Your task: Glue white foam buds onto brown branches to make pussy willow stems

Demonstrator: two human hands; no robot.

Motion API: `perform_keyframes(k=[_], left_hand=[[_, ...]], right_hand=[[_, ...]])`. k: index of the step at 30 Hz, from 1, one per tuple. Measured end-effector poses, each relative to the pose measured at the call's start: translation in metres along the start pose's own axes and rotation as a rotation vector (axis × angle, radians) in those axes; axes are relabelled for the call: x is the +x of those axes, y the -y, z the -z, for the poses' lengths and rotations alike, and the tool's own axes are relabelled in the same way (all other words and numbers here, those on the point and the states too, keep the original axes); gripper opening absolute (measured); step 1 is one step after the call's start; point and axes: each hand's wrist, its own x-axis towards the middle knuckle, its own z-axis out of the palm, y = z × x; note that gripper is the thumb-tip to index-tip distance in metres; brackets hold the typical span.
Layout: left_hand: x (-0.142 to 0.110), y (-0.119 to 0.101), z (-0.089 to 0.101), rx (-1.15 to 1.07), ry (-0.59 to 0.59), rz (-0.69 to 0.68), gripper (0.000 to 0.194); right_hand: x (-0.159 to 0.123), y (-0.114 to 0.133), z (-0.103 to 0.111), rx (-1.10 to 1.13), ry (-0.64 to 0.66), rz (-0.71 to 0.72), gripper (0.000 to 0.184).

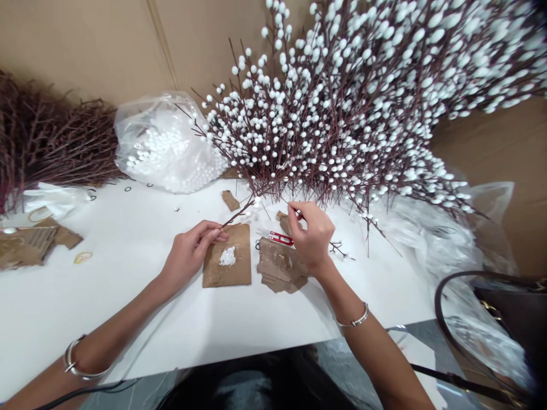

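Observation:
My left hand [199, 245] is closed on a brown artificial twig [236, 217], which slants up to the right and carries a white berry [257, 201] near its tip. Under the fingers lies a cardboard square [238, 273] with a dab of white paste [227, 256] on it. My right hand [311, 230] is raised to the right of the twig, thumb and forefinger pinched together; what they pinch is too thin to make out. Just left of that hand are red thread snips [281, 238] and a torn, glossy cardboard piece [280, 267].
A large heap of white-berried branches [325, 114] fills the back right. Left of it stands a clear bag of white berries [168, 145], then a pile of bare brown twigs [55, 136]. Cardboard scraps [25, 245] lie far left. Clear plastic [444, 228] and a dark handbag [513, 319] occupy the right.

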Motion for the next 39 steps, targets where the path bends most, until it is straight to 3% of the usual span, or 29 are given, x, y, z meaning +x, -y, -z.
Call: perform_keyframes(k=[39], left_hand=[[0.0023, -0.0014, 0.0001, -0.024, 0.005, 0.022, 0.032]], right_hand=[[-0.001, -0.0017, 0.0023, 0.034, 0.03, -0.048, 0.016]])
